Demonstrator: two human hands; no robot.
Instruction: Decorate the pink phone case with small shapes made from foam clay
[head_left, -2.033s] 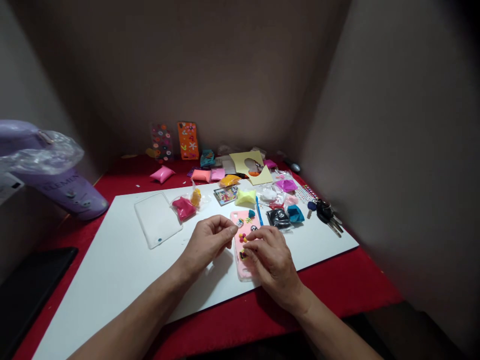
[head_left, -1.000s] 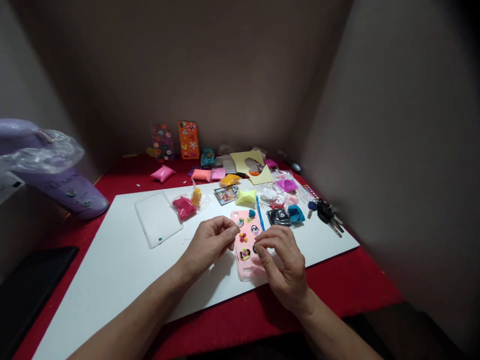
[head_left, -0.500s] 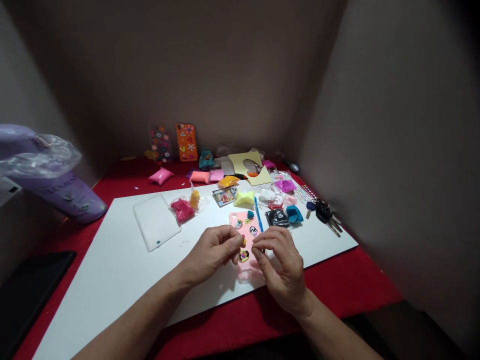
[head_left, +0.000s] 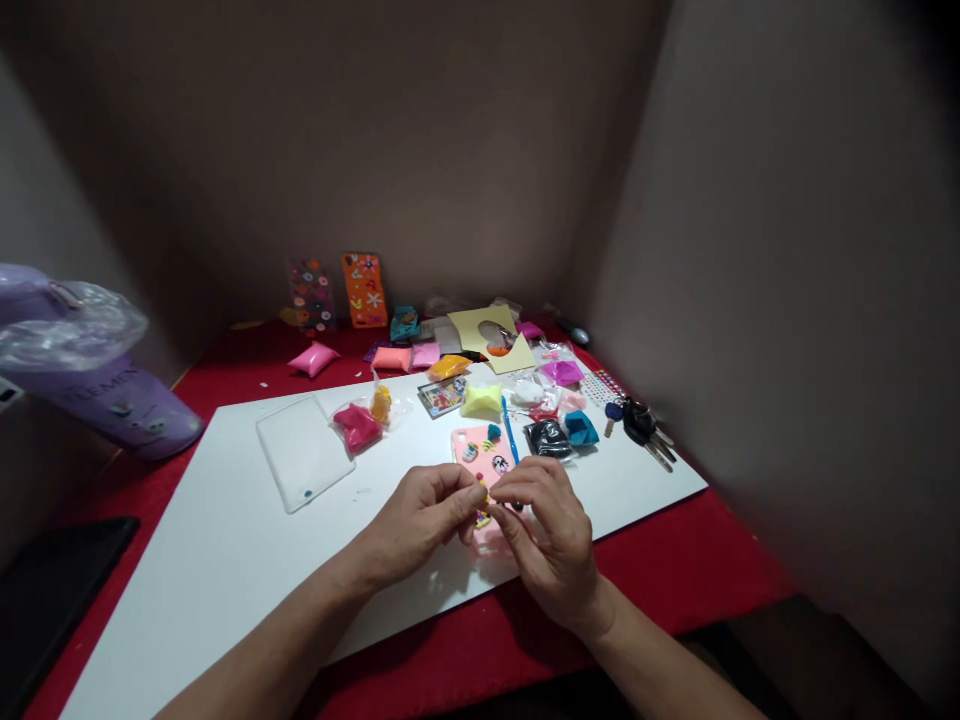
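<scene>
Both hands meet above a pink phone case (head_left: 466, 440) that lies on the white board (head_left: 225, 560). Colourful small decorations sit on the case, among them a dark teal piece (head_left: 493, 432) and a black-and-white one (head_left: 500, 465). My left hand (head_left: 431, 515) is pinched closed, thumb against forefinger; whatever is between them is too small to name. My right hand (head_left: 551, 540) is pinched too, its fingertips close to the left ones, its contents hidden. A blue stick-like tool (head_left: 511, 430) lies beside the case.
Clay packets, such as yellow (head_left: 481, 400), black (head_left: 548, 438) and crimson (head_left: 357, 427), lie beyond the hands. A clear case (head_left: 304, 455) rests left, keys (head_left: 641, 425) right. Decorated cases (head_left: 365, 290) lean at the back. A purple tumbler (head_left: 127, 400) stands far left on red cloth (head_left: 720, 560).
My fingertips have come closer together over the pink case, the right hand moving left toward the left one. The view has shifted slightly.
</scene>
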